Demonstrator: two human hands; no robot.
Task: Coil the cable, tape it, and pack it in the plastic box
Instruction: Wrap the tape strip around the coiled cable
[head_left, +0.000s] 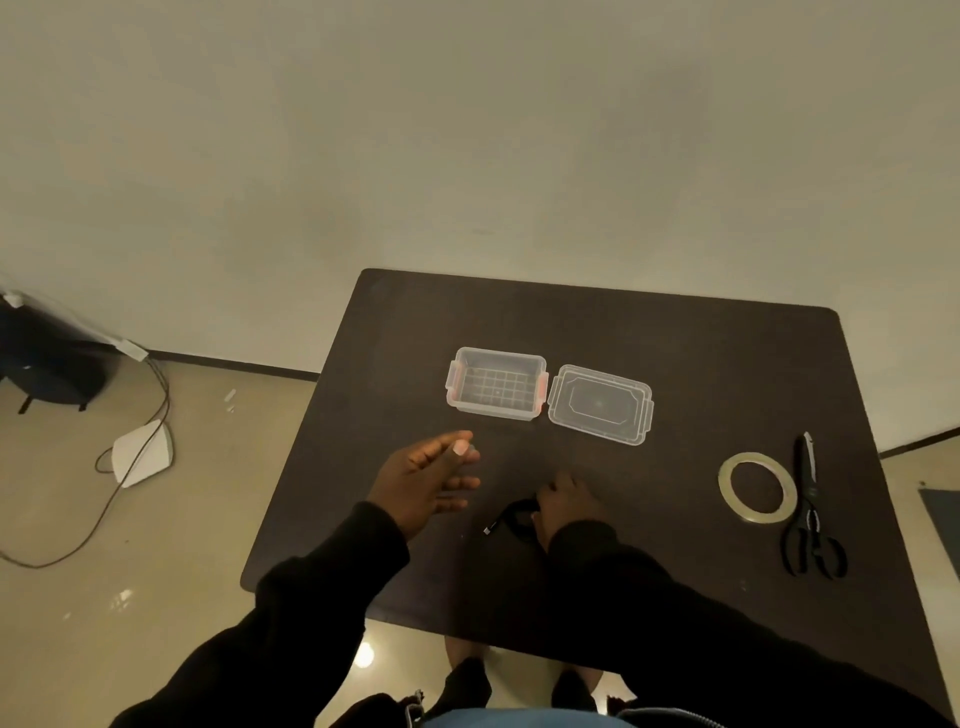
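While the right hand (566, 501) grips the coiled black cable (511, 517), the left hand (426, 480) hovers spread (clear ribbed box (496, 383) beyond)

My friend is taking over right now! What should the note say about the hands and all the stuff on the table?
Left hand: lifted over the table, fingers loosely open, holding nothing that can be seen.
Right hand: down on the black cable, pinning a small loop; one plug end sticks out to the left.
Plastic box: open and empty, its lid lying beside it on the right.
Tape roll and scissors: far right, untouched.
Done: coiling seems started, perhaps finished.
Left: tape the coil, put it in the box, probably close the lid.
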